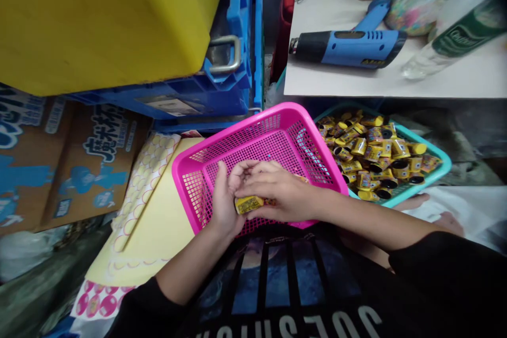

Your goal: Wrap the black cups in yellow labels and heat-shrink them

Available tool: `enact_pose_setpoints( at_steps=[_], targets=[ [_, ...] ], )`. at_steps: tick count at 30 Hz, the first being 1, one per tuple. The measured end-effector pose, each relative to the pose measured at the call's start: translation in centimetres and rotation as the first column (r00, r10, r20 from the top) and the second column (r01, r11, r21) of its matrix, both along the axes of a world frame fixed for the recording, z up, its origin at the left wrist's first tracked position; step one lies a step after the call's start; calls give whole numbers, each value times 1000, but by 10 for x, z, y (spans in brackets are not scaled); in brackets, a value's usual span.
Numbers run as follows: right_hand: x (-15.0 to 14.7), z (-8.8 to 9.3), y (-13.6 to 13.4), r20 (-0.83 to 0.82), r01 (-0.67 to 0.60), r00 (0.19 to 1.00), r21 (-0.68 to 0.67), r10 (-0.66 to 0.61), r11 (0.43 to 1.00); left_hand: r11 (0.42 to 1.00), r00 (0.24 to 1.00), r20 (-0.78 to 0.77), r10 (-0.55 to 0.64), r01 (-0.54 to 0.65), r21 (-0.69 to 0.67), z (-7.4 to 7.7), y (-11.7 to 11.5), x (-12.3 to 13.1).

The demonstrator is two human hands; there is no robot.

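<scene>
Right hand [279, 190]: fingers together, curled round yellow tub [249, 204]. Left hand [225, 198]: cupped, thumb raised; cannot tell if gripping. Tub over pink basket [233, 131]. Judged light, stiff, slick, dentable; hold by sides. Beyond: similar tubs [374, 152], teal basket [446, 161].

One head-worn view, facing forward and steeply down over the wearer's shirt [277, 285]. Close range: left hand [225, 200], right hand [285, 193] and pink basket [237, 134] mid-frame, table [317, 82] farther off, upper right.
</scene>
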State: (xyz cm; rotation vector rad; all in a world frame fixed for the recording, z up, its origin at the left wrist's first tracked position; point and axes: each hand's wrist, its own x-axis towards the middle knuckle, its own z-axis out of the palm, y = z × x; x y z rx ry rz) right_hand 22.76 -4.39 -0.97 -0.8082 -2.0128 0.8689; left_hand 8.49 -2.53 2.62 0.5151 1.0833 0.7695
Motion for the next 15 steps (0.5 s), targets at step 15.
enact_pose_setpoints(
  at_steps=[15],
  targets=[
    [-5,26,-10,37,-183,981,-186,193,965,941,966,-179,187,-229,-248,19,-23,11]
  ],
)
